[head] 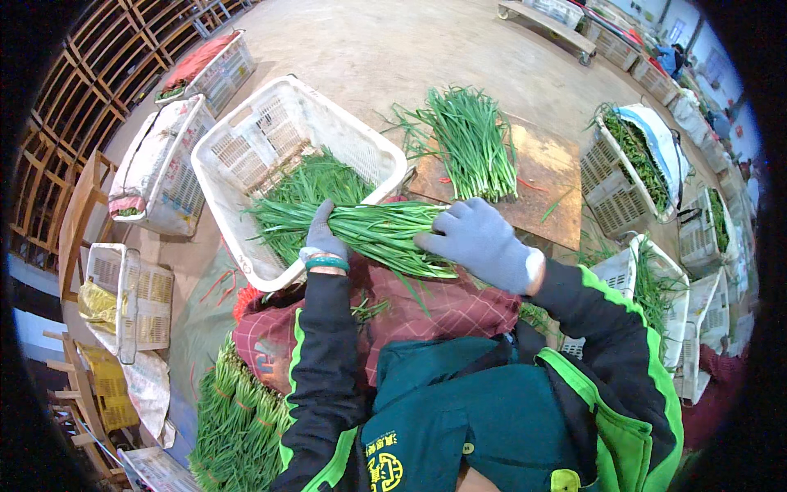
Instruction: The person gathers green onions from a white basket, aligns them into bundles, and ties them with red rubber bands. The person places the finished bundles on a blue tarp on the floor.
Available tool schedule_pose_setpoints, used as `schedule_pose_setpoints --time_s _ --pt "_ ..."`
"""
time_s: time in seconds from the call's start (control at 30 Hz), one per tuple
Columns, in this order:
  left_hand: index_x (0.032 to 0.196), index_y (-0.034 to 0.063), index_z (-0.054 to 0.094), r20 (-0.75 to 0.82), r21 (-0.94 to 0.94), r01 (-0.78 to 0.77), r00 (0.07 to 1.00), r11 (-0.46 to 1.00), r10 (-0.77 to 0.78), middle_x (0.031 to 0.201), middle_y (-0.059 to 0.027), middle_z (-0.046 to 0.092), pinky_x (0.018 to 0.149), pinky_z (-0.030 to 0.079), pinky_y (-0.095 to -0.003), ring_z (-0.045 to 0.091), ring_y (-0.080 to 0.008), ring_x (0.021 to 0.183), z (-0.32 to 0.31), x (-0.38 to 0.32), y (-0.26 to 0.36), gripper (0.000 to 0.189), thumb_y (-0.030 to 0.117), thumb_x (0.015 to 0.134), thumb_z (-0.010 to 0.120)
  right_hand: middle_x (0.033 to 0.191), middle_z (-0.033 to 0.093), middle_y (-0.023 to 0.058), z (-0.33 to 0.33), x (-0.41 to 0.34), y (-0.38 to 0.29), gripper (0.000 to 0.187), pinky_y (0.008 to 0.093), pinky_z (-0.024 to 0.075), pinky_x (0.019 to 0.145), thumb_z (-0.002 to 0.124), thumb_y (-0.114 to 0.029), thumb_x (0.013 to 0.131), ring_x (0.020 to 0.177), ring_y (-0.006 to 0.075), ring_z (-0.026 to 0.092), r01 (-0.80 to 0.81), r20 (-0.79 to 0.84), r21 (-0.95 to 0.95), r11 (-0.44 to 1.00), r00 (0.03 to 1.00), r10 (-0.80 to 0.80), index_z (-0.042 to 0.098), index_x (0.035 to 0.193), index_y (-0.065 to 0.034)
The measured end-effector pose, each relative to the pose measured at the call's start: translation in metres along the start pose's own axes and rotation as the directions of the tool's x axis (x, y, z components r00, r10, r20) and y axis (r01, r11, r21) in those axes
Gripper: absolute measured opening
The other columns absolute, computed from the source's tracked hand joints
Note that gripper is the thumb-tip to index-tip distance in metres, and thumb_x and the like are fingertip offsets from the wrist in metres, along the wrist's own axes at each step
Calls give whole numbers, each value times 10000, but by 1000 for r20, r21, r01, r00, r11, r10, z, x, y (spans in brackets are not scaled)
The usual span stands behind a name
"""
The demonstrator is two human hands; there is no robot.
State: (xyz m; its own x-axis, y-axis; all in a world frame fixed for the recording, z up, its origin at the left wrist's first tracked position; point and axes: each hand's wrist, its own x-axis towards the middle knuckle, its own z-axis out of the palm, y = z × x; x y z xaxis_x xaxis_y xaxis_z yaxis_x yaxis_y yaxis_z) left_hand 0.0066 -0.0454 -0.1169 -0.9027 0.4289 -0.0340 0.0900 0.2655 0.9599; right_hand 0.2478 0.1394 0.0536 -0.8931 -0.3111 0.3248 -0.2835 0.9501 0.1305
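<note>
Across my lap lies a bunch of long green leafy stalks, probably garlic chives (381,230), its leaf ends over the rim of a white plastic crate (215,178). My left hand (327,237), in a grey glove with a green bangle at the wrist, grips the bunch near its leafy end. At the pale stem end, my right hand (482,243), also gloved, rests with curled fingers against the stalks; its fingertips are partly hidden. More greens (326,175) lie inside the crate. A loose pile of stalks (473,144) sits on a wooden board (547,178) beyond my right hand.
Tied bundles of greens (237,418) lie at lower left. Filled crates stand left (163,166) and right (633,166), with another crate (667,295) near my right elbow. A flat trolley (547,27) is at the back. Red ties (532,184) lie on the board. People are at far right.
</note>
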Motion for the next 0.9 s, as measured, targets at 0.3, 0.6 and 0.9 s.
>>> schedule_pose_setpoints --time_s 0.3,0.6,0.9 --pt "1282 9 596 45 -634 88 996 768 -78 1159 -135 681 973 517 -364 646 -257 1051 4 9 -27 292 94 1045 446 994 621 57 24 -99 34 233 419 484 747 674 -208 818 937 280 629 -190 601 -156 969 760 246 664 1049 -180" --pt "1074 21 657 185 -941 207 977 268 -107 1047 -142 694 958 520 -431 651 -285 998 18 -27 -4 295 296 976 617 1149 659 142 36 -65 1 384 331 507 907 779 -265 838 1035 208 645 -633 317 743 216 617 720 688 1078 21" --pt "1191 20 627 161 -986 155 981 -67 -111 1097 -139 678 998 502 -453 637 -287 1037 6 -43 19 336 268 965 649 1387 580 178 86 -48 -24 360 337 442 1034 788 -185 809 1257 255 568 -564 231 816 125 516 825 716 1096 21"
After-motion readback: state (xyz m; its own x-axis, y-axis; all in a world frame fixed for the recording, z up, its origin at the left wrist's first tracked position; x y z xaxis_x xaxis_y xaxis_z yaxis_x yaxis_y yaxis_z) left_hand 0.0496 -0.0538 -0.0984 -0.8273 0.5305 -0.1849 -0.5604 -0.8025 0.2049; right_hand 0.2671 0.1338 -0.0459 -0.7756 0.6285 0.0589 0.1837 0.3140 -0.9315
